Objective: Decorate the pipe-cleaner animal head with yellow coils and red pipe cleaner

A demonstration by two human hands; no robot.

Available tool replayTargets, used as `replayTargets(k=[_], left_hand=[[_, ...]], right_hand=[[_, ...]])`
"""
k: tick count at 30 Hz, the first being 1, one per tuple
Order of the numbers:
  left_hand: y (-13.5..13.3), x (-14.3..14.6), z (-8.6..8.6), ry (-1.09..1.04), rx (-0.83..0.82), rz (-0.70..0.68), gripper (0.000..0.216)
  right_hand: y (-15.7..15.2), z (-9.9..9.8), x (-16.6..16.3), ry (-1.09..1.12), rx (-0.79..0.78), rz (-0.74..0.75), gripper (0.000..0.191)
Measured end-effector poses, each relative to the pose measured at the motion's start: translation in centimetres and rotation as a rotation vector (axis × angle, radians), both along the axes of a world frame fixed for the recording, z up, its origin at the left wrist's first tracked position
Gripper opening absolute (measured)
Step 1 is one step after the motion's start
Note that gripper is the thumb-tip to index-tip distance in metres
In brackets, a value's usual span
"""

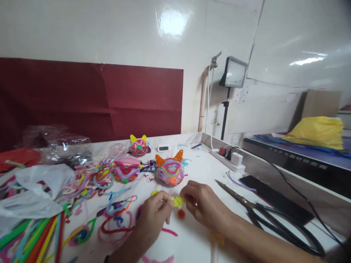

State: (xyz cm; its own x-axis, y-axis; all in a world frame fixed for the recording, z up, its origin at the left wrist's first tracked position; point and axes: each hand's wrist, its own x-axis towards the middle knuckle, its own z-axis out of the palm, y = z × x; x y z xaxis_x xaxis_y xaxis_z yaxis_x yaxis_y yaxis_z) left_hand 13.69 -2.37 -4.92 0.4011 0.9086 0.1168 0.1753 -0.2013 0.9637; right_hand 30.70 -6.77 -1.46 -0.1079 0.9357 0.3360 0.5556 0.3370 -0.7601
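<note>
Between my two hands, a small yellow coiled piece of pipe cleaner (pixel 177 201) is pinched from both sides. My left hand (pixel 155 212) grips it at its left end with thumb and fingertips. At its right end, the fingers of my right hand (pixel 201 201) are closed on it. Just below lies an orange round piece (pixel 181 214) on the white table. Beyond my hands stands a round cat-like head with orange ears (pixel 170 171), wrapped in coloured pipe cleaners. A pink-striped head (pixel 126 171) and one with yellow ears (pixel 139 147) are farther back.
Large black scissors (pixel 255 208) lie to the right beside a dark phone-like slab (pixel 276 197). A power strip (pixel 229 160) runs along the table edge. Loose pipe cleaners (pixel 35 237) and a white plastic bag (pixel 38 186) crowd the left. A small digital clock (pixel 163 148) stands at the back.
</note>
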Motion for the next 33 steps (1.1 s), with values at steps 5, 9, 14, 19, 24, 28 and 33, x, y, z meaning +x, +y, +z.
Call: replayTargets(k=[5,9,14,19,24,28,33], left_hand=[[-0.4,0.5,0.3,-0.008,-0.07,-0.026,0.016],[-0.9,0.6,0.4,-0.009,-0.03,-0.003,0.009],[-1.2,0.6,0.3,-0.024,-0.038,-0.056,0.013],[-1.4,0.4,0.5,-0.014,0.025,-0.065,0.022],[-1.6,-0.7,-0.1,0.166,0.758,0.036,0.026],[-1.9,-1.4,-0.3,0.218,1.004,-0.057,0.022],[-2.3,0.0,0.0,-0.137,0.064,-0.144,0.029]], right_hand=[[-0.3,-0.4,-0.5,0.088,0.015,-0.002,0.012],[0.6,-1.0,-0.3,0.281,-0.163,0.081,0.01],[0.2,-1.5,-0.4,0.414,-0.149,0.105,0.026],[-1.4,-1.6,-0.3,0.013,0.142,0.034,0.021],[-1.4,-1.8,0.0,0.341,-0.117,0.009,0.026],[-1.8,-1.3,0.1,0.523,-0.26,0.069,0.035],[-3.5,-0.8,0.3,0.169,0.092,0.005,0.027]])
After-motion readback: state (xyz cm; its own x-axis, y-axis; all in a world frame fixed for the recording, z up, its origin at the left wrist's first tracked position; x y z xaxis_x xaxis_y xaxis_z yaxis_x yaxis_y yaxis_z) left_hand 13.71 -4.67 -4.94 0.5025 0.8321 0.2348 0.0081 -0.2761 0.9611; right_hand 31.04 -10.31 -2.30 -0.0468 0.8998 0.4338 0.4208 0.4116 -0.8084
